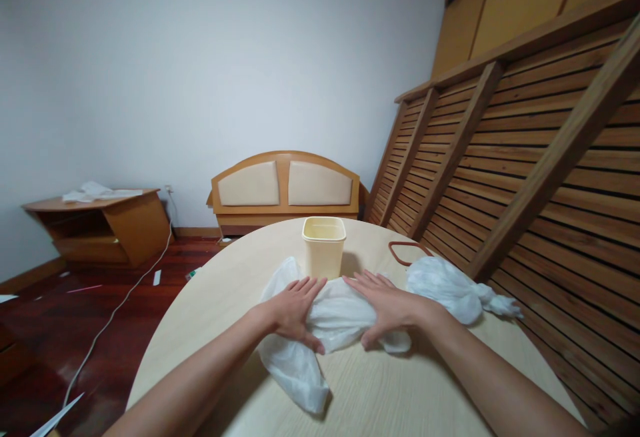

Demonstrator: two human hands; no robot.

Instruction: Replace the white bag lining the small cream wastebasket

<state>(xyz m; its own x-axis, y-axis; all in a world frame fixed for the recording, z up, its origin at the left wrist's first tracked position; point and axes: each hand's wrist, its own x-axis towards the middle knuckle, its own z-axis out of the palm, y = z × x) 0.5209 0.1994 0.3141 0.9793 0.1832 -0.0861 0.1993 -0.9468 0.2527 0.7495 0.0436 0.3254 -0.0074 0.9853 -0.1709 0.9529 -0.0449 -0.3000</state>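
Note:
A crumpled white plastic bag (340,320) lies across the round table in front of me. My left hand (294,310) rests on its left part, fingers stretched out and thumb apart. On its right part lies my right hand (383,304), also spread, with the thumb toward the middle. Just behind the bag stands a cream plastic bin (324,254), upright, its inside bare where it shows. To the right sits a second white plastic bag (445,287), bunched up with a twisted or knotted end. A brown rounded frame (400,254), perhaps a rim, lies behind that bag.
The pale round table (210,330) fills the foreground. A slatted wooden panel (500,177) leans close along the right. Farther back are a headboard (285,190) and a low cabinet (120,230) with papers on it. A white cable (125,297) runs over the dark floor at left.

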